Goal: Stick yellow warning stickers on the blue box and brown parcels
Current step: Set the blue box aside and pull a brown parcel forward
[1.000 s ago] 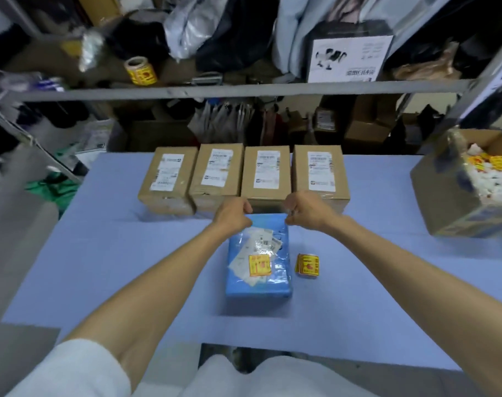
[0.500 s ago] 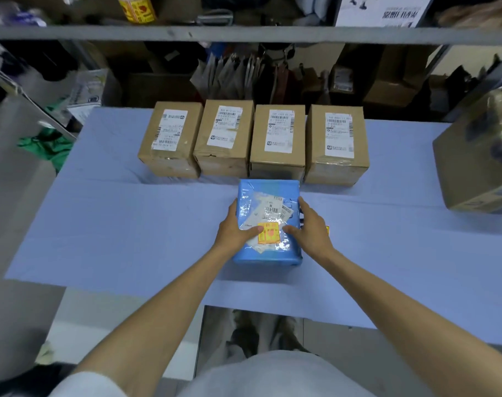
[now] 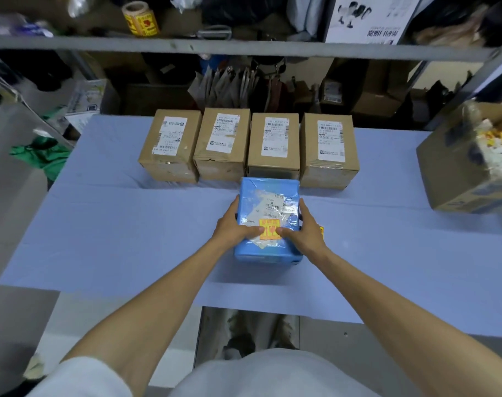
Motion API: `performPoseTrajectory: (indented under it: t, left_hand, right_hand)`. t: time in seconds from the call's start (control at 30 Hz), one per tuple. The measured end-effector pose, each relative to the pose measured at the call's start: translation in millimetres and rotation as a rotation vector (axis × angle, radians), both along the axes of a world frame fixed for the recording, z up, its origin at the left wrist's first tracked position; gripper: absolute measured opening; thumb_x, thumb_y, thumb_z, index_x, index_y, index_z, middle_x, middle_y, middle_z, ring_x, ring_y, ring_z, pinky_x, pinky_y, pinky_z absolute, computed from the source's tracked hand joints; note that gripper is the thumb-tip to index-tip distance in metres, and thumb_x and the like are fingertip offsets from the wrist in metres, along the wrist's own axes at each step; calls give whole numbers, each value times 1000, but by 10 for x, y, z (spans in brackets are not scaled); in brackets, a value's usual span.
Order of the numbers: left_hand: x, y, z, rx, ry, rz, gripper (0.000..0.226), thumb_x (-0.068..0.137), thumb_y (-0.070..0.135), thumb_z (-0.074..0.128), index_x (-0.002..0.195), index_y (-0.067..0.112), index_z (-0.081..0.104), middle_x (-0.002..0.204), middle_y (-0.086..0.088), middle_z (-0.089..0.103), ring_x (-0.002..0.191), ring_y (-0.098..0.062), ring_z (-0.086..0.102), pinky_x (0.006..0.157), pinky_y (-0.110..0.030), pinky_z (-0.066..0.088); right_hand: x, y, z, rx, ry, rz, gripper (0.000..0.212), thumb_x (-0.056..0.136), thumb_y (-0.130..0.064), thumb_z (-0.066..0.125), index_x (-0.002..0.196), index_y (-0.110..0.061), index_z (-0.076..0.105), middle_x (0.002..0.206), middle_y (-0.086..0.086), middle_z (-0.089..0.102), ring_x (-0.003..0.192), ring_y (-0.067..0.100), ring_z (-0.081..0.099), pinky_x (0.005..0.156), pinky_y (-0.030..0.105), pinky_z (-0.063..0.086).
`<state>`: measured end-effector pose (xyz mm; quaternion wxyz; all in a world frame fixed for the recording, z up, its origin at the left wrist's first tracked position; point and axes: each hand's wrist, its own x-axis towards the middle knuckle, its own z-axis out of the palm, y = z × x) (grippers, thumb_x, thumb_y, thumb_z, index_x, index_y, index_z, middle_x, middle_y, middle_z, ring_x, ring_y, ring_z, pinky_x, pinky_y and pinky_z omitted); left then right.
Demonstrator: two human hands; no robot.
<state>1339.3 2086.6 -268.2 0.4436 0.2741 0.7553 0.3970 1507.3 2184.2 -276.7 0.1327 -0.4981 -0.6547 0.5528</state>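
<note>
Now smoothing the yellow warning sticker (image 3: pixel 270 230)

Pressing unevenly over the crinkled tape (image 3: pixel 281 209), I may be leaving one edge lifting. It is lying atop the blue box (image 3: pixel 268 196) on the desk (image 3: pixel 129 224), under both thumbs, while my left hand (image 3: pixel 235 224) and right hand (image 3: pixel 302 233) are curling round the box's sides.
</note>
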Motion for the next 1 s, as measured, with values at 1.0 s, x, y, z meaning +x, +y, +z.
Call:
performPoseTrajectory:
  t: [1.0]
  left_hand:
    - [1772, 2274, 596, 139, -157, -388, 86, 59, 16, 79, 132, 30, 36, 127, 1, 59, 113, -21, 58, 93, -48, 52]
  right_hand:
    - [1982, 1801, 717, 62, -37, -460, 57, 71, -1, 78, 120, -13, 53, 114, -2, 59, 89, 10, 59, 67, 20, 46]
